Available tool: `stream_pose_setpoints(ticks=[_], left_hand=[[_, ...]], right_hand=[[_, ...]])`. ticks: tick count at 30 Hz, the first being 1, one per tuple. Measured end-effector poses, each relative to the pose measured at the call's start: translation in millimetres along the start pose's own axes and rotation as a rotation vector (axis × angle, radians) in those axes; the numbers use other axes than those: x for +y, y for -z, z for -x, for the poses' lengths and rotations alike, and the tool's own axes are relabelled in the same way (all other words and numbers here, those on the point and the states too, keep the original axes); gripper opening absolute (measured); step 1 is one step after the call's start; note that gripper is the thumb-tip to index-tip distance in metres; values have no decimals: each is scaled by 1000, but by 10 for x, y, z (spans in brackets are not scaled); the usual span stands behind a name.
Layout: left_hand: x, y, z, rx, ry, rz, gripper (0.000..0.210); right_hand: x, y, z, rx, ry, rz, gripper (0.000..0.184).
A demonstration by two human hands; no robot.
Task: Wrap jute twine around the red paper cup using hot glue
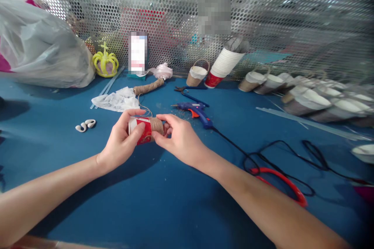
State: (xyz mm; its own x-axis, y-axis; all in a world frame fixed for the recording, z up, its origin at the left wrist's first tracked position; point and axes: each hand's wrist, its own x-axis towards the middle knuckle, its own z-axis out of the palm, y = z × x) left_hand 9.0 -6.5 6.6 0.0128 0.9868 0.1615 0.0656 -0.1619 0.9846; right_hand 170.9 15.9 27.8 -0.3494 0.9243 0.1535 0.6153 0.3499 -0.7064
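A red and white paper cup (pixel 144 131) lies on its side between my hands, above the blue table. Brown twine (pixel 157 125) is wound round its right end. My left hand (pixel 124 134) is closed on the cup's left part, thumb across the red side. Around the twine-covered end curl the fingers and thumb of my right hand (pixel 175 136). Behind the cup a loose strand runs toward a twine-wrapped roll (pixel 149 86), which lies beside crumpled white lace fabric (pixel 117 100). To the right rests a blue glue gun (pixel 194 111) with an orange trigger.
Pliers (pixel 189 92) lie behind the glue gun. A small twine basket (pixel 197 76) and stacked paper cups (pixel 223 66) stand by the perforated metal screen. Several finished baskets (pixel 309 97) crowd the right. A black cord (pixel 233 144) trails right. Far left sits a plastic bag (pixel 43 42).
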Motion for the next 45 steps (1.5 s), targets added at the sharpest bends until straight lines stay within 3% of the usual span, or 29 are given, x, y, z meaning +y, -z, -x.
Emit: stream_pose_setpoints(ticks=[6, 18, 24, 30, 35, 39, 42, 45], left_hand=[[-37, 1, 15, -17, -70, -40, 24], [-110, 4, 18, -43, -110, -73, 24], [-134, 47, 31, -65, -232, -102, 24], [-125, 83, 56, -172, -329, -121, 28], [-32, 77, -12, -178, -167, 46, 30], [-4, 81, -74, -251, -49, -39, 31], [-30, 71, -89, -283, -62, -147, 30], [-49, 56, -81, -238, -109, -244, 28]], right_hand=[[-26, 33, -8, -3, -33, -102, 39], [-15, 27, 0, -19, -42, -71, 30], [-3, 227, -63, -39, 1, -95, 40], [71, 356, -73, -330, -28, -227, 48], [58, 340, 94, -68, 244, 169, 55], [109, 221, 260, -31, 431, 292, 52], [155, 129, 328, -25, 437, 274, 52], [171, 177, 295, -48, 363, 223, 56]])
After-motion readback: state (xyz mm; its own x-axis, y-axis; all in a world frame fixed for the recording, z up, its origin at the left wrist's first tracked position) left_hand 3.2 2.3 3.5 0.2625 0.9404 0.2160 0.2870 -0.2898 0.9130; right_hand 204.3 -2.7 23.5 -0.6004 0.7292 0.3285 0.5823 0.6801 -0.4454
